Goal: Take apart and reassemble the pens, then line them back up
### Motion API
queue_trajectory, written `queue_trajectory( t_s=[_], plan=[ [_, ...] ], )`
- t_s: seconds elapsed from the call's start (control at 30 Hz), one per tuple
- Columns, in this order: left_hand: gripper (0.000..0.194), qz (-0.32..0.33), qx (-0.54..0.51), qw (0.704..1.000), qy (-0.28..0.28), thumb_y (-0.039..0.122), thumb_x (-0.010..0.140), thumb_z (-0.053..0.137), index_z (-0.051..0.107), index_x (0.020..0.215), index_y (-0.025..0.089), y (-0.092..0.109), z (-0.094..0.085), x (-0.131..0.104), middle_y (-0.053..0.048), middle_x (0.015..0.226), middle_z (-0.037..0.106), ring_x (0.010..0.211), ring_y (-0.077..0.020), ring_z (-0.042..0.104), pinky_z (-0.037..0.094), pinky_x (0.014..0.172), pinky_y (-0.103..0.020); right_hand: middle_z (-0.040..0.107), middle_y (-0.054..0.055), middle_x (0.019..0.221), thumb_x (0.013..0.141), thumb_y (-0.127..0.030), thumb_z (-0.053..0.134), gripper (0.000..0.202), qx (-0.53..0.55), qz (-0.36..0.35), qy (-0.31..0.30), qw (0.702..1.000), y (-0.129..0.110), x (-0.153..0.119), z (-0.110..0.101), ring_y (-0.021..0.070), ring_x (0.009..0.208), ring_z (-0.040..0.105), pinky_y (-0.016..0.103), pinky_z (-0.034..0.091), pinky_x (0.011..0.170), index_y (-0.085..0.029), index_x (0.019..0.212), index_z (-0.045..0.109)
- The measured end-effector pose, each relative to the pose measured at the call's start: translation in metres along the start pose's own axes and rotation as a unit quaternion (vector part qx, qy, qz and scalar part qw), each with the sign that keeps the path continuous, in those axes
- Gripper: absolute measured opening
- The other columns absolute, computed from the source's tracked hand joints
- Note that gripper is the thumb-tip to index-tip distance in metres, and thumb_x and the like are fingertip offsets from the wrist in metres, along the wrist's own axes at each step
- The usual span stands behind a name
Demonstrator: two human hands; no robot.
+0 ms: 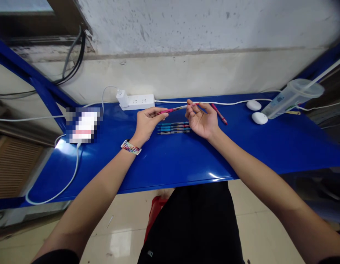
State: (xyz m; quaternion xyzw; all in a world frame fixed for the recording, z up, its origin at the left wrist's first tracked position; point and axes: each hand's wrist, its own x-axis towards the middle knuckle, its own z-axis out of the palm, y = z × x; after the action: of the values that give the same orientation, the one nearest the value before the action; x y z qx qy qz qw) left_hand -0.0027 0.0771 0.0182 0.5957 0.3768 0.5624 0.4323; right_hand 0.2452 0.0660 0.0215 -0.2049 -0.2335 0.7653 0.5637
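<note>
A slim pink pen (pixel 170 110) is held above the blue table, slanting slightly up to the right. My left hand (pixel 148 123), with a colourful woven wristband (pixel 131 147), is closed around its pink end between thumb and fingers. At its other end, which is pale with a pink-red tip, my right hand (pixel 201 119) is turned palm up, thumb and fingers pinching it. Below the two hands lies a row of several blue and grey pens (pixel 172 129), side by side; my right hand partly hides their right ends. A red-pink pen part (pixel 219 114) rests right of my right hand.
Along the wall stands a white power strip (pixel 138 102) with a charger plugged in. A blurred-out device (pixel 84 126) with white cables lies at left on the blue table (pixel 175 165). Two white rounded objects (pixel 256 112) and a clear plastic cup (pixel 289 97) stand at right.
</note>
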Motion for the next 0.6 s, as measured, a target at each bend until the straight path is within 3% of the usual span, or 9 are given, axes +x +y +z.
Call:
queue_trajectory(
  t_s=[0.23,0.4,0.6],
  plan=[
    [0.024,-0.003,0.000,1.000,-0.007,0.035,0.076,0.100,0.093,0.097,0.025,0.0020,-0.0005,-0.0020,-0.006,0.092,0.088,0.079,-0.0182,0.077,0.067,0.079,-0.035,0.084,0.003,0.085,0.095,-0.017,0.062,0.015,0.007,0.002,0.025,1.000,0.0036,-0.0007,0.0045,0.0124,0.078,0.080,0.017,0.070,0.074,-0.019,0.103,0.076],
    [0.022,-0.003,0.006,1.000,-0.004,0.035,0.077,0.098,0.093,0.097,0.025,0.0049,-0.0007,-0.0025,-0.006,0.092,0.088,0.078,-0.0182,0.077,0.067,0.078,-0.035,0.086,0.007,0.092,0.099,-0.024,0.062,0.023,0.024,-0.008,0.051,0.998,0.0067,-0.0001,0.0044,0.0167,0.086,0.083,0.023,0.072,0.077,-0.017,0.113,0.079],
    [0.021,0.004,0.004,1.000,0.005,0.034,0.076,0.098,0.094,0.095,0.028,0.0037,-0.0022,-0.0009,-0.006,0.091,0.088,0.080,-0.0201,0.078,0.068,0.080,-0.037,0.087,0.002,0.092,0.096,-0.020,0.066,0.019,-0.020,-0.003,-0.004,1.000,0.0054,0.0015,-0.0042,0.0134,0.083,0.083,0.019,0.071,0.076,-0.021,0.112,0.077]
  ],
)
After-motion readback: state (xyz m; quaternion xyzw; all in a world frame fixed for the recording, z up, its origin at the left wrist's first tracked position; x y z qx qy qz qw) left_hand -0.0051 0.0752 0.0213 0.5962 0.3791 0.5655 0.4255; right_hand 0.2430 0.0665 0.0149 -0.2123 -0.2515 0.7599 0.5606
